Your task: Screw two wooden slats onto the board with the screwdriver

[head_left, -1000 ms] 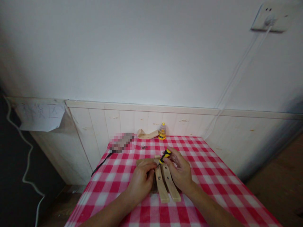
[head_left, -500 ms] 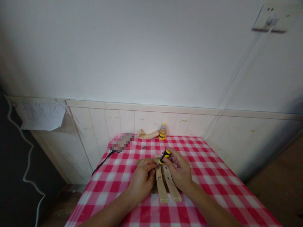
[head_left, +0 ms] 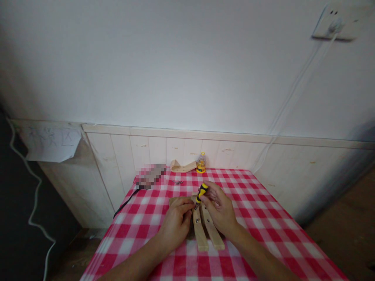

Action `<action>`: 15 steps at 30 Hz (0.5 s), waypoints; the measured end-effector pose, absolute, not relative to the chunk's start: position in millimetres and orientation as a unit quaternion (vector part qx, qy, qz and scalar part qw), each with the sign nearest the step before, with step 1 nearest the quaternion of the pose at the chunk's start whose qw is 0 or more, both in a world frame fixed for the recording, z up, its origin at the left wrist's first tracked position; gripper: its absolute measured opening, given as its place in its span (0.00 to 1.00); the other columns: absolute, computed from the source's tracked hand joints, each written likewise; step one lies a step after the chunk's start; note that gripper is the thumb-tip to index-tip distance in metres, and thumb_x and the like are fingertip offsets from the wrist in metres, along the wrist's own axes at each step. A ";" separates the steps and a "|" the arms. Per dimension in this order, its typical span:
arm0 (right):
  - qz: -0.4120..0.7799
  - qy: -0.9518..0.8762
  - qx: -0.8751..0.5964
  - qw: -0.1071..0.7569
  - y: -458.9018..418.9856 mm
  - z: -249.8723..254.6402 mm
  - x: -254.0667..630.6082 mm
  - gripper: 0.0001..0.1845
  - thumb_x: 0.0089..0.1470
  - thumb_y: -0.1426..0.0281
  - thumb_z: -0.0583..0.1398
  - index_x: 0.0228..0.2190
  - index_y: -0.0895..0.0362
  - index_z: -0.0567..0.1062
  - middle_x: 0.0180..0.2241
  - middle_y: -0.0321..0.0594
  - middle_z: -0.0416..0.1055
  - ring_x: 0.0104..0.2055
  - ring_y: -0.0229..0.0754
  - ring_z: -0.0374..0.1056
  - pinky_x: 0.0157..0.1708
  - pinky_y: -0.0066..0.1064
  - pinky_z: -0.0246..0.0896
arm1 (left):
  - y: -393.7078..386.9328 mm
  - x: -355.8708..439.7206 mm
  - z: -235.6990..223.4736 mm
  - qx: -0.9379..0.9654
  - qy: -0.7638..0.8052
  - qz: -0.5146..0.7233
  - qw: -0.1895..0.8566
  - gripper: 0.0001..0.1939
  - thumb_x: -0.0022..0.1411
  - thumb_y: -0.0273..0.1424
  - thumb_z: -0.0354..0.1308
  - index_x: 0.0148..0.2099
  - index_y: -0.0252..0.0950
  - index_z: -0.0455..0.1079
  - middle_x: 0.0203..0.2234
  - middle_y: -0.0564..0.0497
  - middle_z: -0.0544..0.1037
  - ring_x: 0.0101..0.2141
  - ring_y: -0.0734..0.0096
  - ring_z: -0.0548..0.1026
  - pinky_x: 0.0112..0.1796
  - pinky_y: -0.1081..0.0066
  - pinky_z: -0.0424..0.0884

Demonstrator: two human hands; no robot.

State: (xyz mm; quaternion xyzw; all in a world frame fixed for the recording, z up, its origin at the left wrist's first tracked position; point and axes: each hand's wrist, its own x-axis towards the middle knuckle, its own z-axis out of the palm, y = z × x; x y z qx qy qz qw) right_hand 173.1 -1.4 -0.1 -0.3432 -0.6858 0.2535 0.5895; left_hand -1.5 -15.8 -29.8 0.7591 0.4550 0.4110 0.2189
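A small screwdriver point(head_left: 202, 192) with a yellow and black handle is gripped in the fingers of my right hand point(head_left: 220, 208). It leans over the far part of a pale wooden strip point(head_left: 200, 236), its tip pointing down at a small metal screw point(head_left: 195, 207). Closed over the left side of the wood, my left hand point(head_left: 175, 218) has its fingertips beside that screw. A second wooden strip point(head_left: 216, 237) lies alongside, partly behind my right hand. Both strips rest on a darker brownish base point(head_left: 191, 233), mostly hidden. Another screw head point(head_left: 197, 221) shows nearer in the left strip.
Against the wall stand a curved wooden piece point(head_left: 183, 168) and a yellow-capped clear container point(head_left: 201, 164). Several small screws point(head_left: 179, 182) lie on the checked tablecloth point(head_left: 249, 218). At the far left corner is a blurred-out object point(head_left: 150, 177) with a black strap point(head_left: 125, 203).
The screwdriver handle has tilted more upright and shifted slightly left, with my right hand's fingers moving along with it. My left hand stays in place.
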 end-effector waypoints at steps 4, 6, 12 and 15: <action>0.229 -0.674 -0.370 0.597 0.9 -2.0 171.9 0.21 0.58 0.68 0.64 0.53 0.51 0.72 0.39 0.41 0.80 0.38 0.44 0.78 0.40 0.34 0.76 | -16.2 -1.3 -30.2 0.757 0.459 0.413 0.215 0.19 0.61 0.23 0.50 0.45 0.41 0.80 0.46 0.46 0.80 0.50 0.58 0.73 0.53 0.55 0.69; 0.213 -0.675 -0.374 0.599 0.9 -3.2 171.0 0.21 0.57 0.68 0.64 0.53 0.51 0.73 0.39 0.41 0.80 0.38 0.44 0.78 0.40 0.34 0.76 | -16.3 -1.2 -30.2 0.757 0.458 0.414 0.213 0.19 0.61 0.23 0.50 0.46 0.41 0.80 0.46 0.46 0.80 0.49 0.58 0.73 0.53 0.55 0.69; 0.166 -0.698 -0.374 0.588 1.2 -3.0 168.9 0.20 0.56 0.68 0.65 0.51 0.49 0.76 0.41 0.41 0.80 0.36 0.43 0.77 0.37 0.34 0.77 | -17.1 -1.1 -29.2 0.756 0.456 0.419 0.213 0.18 0.61 0.23 0.51 0.45 0.40 0.80 0.46 0.46 0.80 0.49 0.57 0.73 0.53 0.54 0.69; 0.169 -0.694 -0.371 0.593 1.5 -1.7 169.5 0.20 0.56 0.68 0.65 0.52 0.49 0.76 0.41 0.41 0.80 0.37 0.44 0.78 0.37 0.34 0.77 | -16.8 -0.7 -30.4 0.752 0.457 0.426 0.212 0.18 0.61 0.22 0.51 0.45 0.41 0.80 0.45 0.46 0.80 0.49 0.58 0.73 0.53 0.54 0.70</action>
